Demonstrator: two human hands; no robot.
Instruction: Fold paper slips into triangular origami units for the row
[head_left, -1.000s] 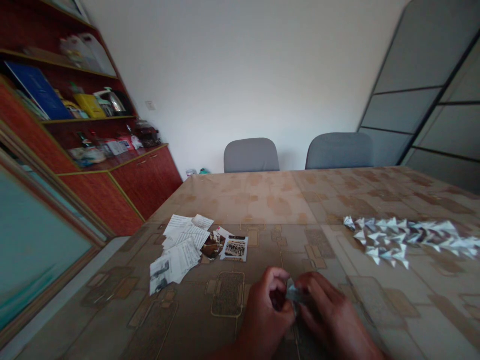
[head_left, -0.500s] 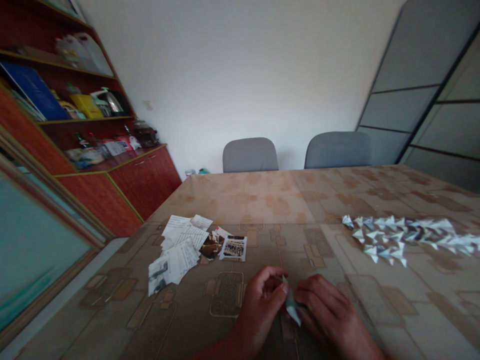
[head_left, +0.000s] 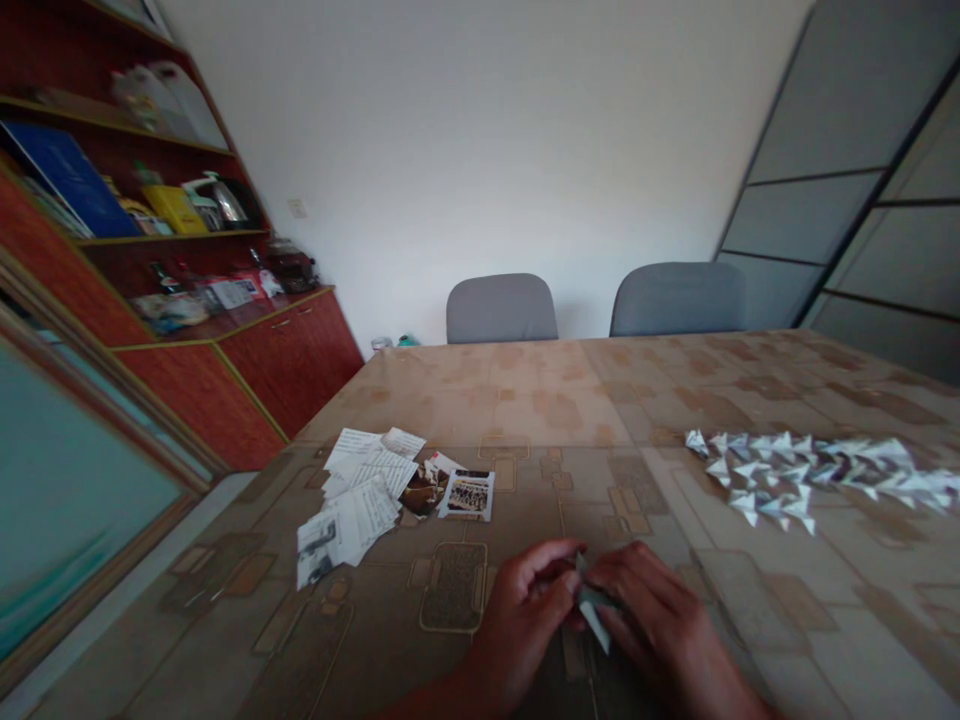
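Observation:
A small folded piece of paper (head_left: 595, 620), pale with a greyish part, is held between my two hands just above the table near its front edge. My left hand (head_left: 531, 605) pinches its upper left end between thumb and fingers. On the other side my right hand (head_left: 660, 620) has its fingers closed on the paper's right edge; the fingertips partly hide it. Beyond my left hand lies a loose pile of printed paper pieces (head_left: 364, 510), with a picture cut-out (head_left: 468, 496) at its right side. Rows of folded paper pieces (head_left: 772, 470) with pointed tips lie to the far right.
The table (head_left: 525, 395) has a patterned cover. Behind its far edge stand two grey chairs (head_left: 501, 308) (head_left: 679, 298) against a white wall. A red-brown cabinet (head_left: 292, 350) with filled shelves is on the left, and grey sliding panels (head_left: 810, 215) are on the right.
The folded paper has turned slightly between my fingers, and its lower tip points further right. My right fingers have moved in closer to my left hand. The piles lie as before.

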